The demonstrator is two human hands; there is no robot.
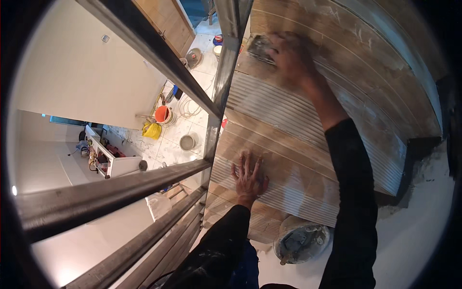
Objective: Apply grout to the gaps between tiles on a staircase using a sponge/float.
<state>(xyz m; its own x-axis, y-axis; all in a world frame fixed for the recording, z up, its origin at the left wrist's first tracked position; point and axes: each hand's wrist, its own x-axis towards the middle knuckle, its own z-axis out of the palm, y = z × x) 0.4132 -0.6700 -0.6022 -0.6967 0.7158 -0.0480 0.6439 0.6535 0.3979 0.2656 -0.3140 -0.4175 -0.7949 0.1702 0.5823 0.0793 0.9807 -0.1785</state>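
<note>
My right hand (293, 55), slightly blurred, grips a grimy grey sponge-like block (260, 48) against a higher wood-look stair tread (332, 36), near its left end. Whether the block is a sponge or a float I cannot tell. My left hand (248, 176) lies palm down, fingers spread, on a lower step (298, 176) with a ribbed front strip. Nothing is in it. Close to my body, between my forearms, stands a bucket (294, 225) with wet grey paste inside. White smears and dusty patches mark the treads.
A bare metal railing (216, 115) runs along the stairs' left side, its bars (115, 195) slanting across the view. Far below, a white tiled floor holds an orange bucket (163, 114), a yellow bag (152, 130) and a grey bucket (187, 141). A white wall (409, 241) borders the right.
</note>
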